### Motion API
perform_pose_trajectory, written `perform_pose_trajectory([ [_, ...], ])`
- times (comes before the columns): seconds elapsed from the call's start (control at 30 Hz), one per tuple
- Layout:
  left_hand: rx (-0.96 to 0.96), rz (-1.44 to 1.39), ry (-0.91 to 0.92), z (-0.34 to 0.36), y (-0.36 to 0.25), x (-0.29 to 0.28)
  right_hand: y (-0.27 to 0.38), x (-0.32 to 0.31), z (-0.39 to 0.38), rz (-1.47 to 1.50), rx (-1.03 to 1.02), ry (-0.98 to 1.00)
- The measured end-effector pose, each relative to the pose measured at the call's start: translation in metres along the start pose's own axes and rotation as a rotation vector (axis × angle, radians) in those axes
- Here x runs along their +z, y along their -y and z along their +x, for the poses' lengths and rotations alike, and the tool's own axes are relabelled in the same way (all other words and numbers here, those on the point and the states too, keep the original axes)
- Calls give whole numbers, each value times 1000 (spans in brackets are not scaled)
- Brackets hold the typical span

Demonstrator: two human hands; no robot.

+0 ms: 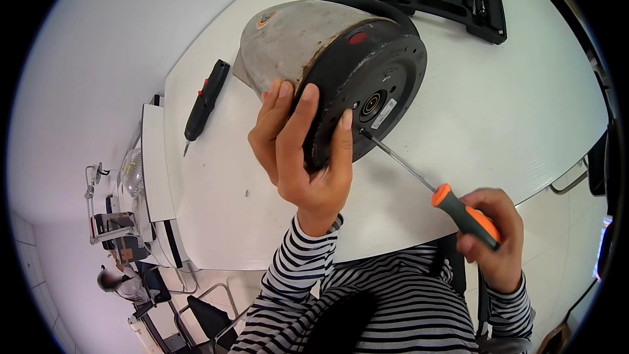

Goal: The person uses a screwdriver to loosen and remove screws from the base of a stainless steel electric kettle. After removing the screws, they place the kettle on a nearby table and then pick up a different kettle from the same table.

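Note:
An electric kettle (295, 39) with a worn metal body lies on its side, its round black base (400, 59) turned toward me. My left hand (308, 151) grips the lower edge of that base, thumb on the underside and fingers against the body. In my right hand (495, 236) is a screwdriver (452, 200) with an orange and dark green handle. Its shaft slants up to the left, and the tip meets a screw hole in the base, close to my left thumb and below the round central connector (373, 105).
A black cordless screwdriver (206, 101) with a red switch lies left on the white table (511, 118). At the far right sits an open tool case (445, 0) holding bits and sockets. Chairs (209, 321) and another person (124, 282) are beyond the left edge.

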State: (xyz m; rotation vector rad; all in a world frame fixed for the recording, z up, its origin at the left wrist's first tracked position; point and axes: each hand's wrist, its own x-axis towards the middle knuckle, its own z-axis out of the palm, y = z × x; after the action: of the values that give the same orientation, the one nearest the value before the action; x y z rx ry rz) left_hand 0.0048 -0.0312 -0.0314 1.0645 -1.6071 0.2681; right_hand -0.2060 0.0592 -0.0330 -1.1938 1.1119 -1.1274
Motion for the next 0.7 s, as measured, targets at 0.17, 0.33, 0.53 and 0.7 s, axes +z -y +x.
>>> perform_pose_trajectory([
  [0.17,-10,-3,-1,1,-2,0,-6,6,-4,-1275,-1085,-93],
  [0.33,-10,-26,-23,0,-1,2,-10,9,6,-1129,-1125,-196],
  [0.53,14,0,-25,-1,1,1,-7,9,3,-1117,-1039,-186],
  [0.7,20,12,-24,0,1,1,-5,10,-3,-1096,-990,-183],
])
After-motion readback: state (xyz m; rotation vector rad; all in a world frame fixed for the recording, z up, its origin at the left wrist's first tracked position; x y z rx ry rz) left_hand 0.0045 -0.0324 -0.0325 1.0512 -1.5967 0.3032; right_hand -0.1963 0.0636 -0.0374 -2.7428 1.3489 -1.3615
